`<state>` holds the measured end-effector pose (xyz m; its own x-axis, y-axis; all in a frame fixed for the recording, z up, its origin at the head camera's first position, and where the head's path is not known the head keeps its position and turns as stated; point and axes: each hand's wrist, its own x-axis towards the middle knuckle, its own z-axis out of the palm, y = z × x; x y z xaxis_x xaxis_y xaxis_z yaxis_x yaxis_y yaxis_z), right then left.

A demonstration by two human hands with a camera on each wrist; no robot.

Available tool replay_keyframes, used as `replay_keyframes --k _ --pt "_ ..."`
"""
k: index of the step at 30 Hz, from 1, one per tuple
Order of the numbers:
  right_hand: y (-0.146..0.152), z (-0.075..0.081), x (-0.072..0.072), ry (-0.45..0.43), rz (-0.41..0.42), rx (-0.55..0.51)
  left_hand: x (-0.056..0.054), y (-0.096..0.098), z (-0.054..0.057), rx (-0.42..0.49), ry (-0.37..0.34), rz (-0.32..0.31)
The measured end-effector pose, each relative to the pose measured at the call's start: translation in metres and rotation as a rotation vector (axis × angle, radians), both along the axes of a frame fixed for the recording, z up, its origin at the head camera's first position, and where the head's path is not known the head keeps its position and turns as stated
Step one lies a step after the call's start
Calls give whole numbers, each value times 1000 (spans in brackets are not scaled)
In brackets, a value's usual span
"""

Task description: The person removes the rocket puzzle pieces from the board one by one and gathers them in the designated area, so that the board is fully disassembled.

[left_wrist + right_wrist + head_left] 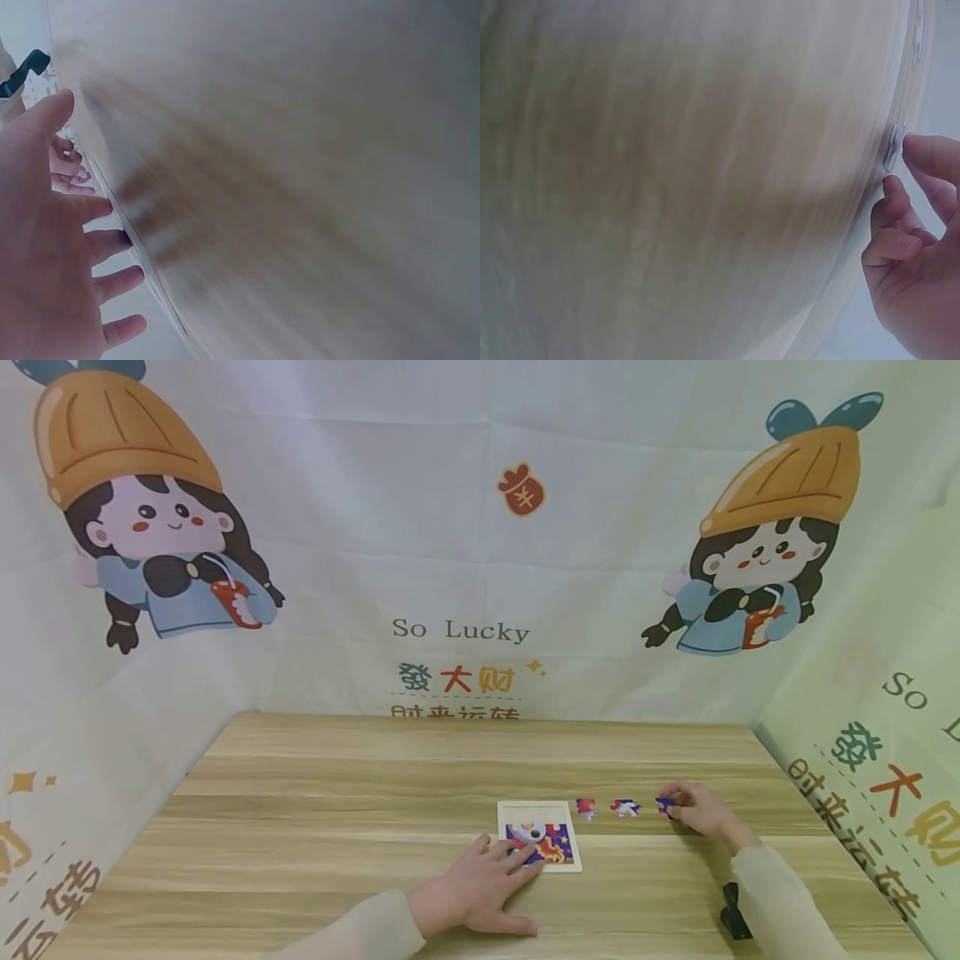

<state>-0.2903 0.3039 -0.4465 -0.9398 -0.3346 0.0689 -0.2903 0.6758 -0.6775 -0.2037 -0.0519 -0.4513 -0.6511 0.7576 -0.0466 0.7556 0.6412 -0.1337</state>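
My left hand (pixel 487 881) lies with spread fingers over the lower left of a square jigsaw puzzle board (pixel 540 870) with a pale frame. A partly assembled picture (pixel 558 839) in purple, orange and white shows in the frame; its upper strip is bare. In the left wrist view the fingers reach the board's edge. On the right, my right hand (pixel 703 810) pinches a purple puzzle piece (pixel 663 807) at the table surface, its fingertips partly covering it. Between board and right hand lie a red and purple puzzle piece (pixel 586 809) and a white and purple puzzle piece (pixel 626 808).
Everything lies on a wood-grain table (pixel 337 793). A black object (pixel 733 912), perhaps a strap or clip, is beside the right sleeve (pixel 780 893). Printed cloth (pixel 360 527) hangs behind the table and at both sides.
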Motion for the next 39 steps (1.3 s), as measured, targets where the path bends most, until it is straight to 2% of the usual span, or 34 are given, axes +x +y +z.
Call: replay_keyframes --k 6,9,15,18,23,27,32,39 --pt "-4 2 1 65 -5 46 1 0 1 8 35 -6" --pt "-8 4 2 67 -25 52 1 0 2 7 21 7" --pt "-17 7 -1 77 -71 46 3 -1 2 27 -66 103" --pt "-23 9 -3 94 -57 52 4 -1 2 49 -133 166" --pt "-41 13 -5 87 -17 40 4 0 2 51 -194 226" --pt "-59 15 -5 36 9 -8 4 0 2 54 -201 233" --pt "-84 18 -6 -2 116 -73 4 0 3 59 -207 231" --pt "-114 22 -7 -37 262 -57 4 0 4 42 -236 255"
